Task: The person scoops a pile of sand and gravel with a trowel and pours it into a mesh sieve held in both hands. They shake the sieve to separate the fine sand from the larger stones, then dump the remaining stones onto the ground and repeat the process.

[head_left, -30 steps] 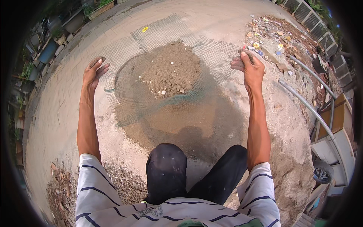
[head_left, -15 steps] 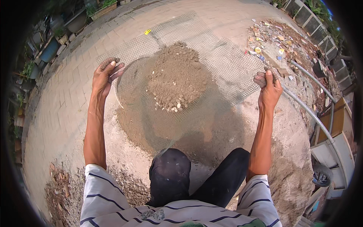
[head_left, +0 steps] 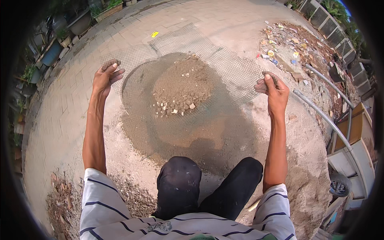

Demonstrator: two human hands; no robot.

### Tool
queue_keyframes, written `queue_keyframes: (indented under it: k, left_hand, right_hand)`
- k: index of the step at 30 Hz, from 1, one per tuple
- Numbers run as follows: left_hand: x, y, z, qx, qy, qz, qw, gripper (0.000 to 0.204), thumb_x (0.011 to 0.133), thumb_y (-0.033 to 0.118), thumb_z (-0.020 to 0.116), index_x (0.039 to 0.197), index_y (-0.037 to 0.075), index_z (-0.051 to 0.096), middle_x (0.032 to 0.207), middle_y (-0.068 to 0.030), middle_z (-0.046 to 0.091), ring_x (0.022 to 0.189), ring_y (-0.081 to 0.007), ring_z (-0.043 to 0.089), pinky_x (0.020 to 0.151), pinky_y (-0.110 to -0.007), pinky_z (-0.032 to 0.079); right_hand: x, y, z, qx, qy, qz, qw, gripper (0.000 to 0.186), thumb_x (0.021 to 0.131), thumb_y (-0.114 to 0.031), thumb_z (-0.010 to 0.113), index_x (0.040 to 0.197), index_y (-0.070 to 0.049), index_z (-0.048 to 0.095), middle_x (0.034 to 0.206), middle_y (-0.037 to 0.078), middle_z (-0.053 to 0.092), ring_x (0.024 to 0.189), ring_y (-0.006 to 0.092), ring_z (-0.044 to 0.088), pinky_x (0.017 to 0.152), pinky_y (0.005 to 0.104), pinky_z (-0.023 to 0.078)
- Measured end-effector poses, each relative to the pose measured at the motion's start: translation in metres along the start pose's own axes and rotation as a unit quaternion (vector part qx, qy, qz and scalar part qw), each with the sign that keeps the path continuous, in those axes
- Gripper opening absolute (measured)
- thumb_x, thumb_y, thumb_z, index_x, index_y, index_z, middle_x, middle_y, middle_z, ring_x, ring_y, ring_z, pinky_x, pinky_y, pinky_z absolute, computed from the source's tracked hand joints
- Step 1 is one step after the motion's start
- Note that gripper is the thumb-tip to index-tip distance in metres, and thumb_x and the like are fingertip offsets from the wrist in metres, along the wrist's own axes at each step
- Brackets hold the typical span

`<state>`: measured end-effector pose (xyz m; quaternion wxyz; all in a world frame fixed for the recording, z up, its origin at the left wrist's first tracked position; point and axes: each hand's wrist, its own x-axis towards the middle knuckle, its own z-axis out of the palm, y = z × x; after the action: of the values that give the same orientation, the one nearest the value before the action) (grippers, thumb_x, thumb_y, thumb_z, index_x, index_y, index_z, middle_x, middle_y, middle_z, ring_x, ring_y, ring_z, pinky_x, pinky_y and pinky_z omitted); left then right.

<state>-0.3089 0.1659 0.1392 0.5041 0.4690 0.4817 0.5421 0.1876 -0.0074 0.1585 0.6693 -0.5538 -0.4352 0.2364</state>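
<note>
A sheet of wire mesh [head_left: 239,71] is stretched out in front of me by my two hands. My left hand [head_left: 107,77] pinches its left edge between thumb and fingers, and my right hand [head_left: 273,88] grips the right edge the same way. A heap of damp brown sand [head_left: 182,82] rests on the middle of the mesh. Pebbles and small lumps [head_left: 176,107] gather along the heap's near side. Finer sand [head_left: 200,134] lies spread on the ground beneath and nearer my knees, partly seen through the mesh. Both hands look coated in dirt.
Brick paving [head_left: 64,104] extends at the left, with potted plants [head_left: 30,74] along its far edge. Rubble and litter [head_left: 294,52] lie at far right. A grey pipe [head_left: 328,120] curves down beside a small wheel [head_left: 340,185]. Another sand pile [head_left: 306,192] sits near my right elbow.
Both hands have shifted left, the right one more, bringing the mesh with them. The sand heap looks smaller and flatter, and more pebbles show at its near side.
</note>
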Motion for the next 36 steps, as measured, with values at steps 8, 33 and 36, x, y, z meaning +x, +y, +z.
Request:
queue_keyframes:
  k: [8, 33, 36]
  left_hand:
    - [-0.009, -0.014, -0.022, -0.021, 0.042, -0.008, 0.999, 0.036, 0.091, 0.009, 0.065, 0.123, -0.003, 0.054, 0.117, -0.0175, 0.065, 0.09, -0.0281, 0.07, 0.067, -0.031, 0.061]
    - [-0.001, -0.015, -0.065, 0.018, 0.04, -0.038, 0.998, 0.036, 0.091, 0.008, 0.063, 0.122, -0.007, 0.053, 0.113, -0.0187, 0.065, 0.084, -0.0261, 0.071, 0.063, -0.027, 0.061]
    - [-0.03, -0.001, -0.006, 0.024, -0.02, -0.012, 0.999, 0.035, 0.09, 0.012, 0.066, 0.121, -0.002, 0.056, 0.114, -0.015, 0.065, 0.088, -0.0249, 0.07, 0.065, -0.029, 0.059]
  right_hand:
    - [-0.005, -0.013, -0.003, -0.09, -0.021, -0.046, 0.995, 0.029, 0.094, -0.021, 0.063, 0.107, 0.005, 0.067, 0.07, 0.007, 0.064, 0.054, 0.0109, 0.057, 0.05, 0.024, 0.046]
    - [-0.025, -0.01, 0.036, 0.041, -0.051, 0.028, 0.997, 0.023, 0.091, -0.018, 0.068, 0.102, 0.003, 0.066, 0.076, 0.008, 0.066, 0.06, 0.0137, 0.06, 0.055, 0.0296, 0.053]
    - [-0.003, 0.015, -0.024, 0.004, 0.043, 0.045, 0.998, 0.019, 0.092, -0.016, 0.064, 0.098, 0.002, 0.066, 0.075, 0.007, 0.065, 0.06, 0.0144, 0.062, 0.054, 0.0279, 0.052]
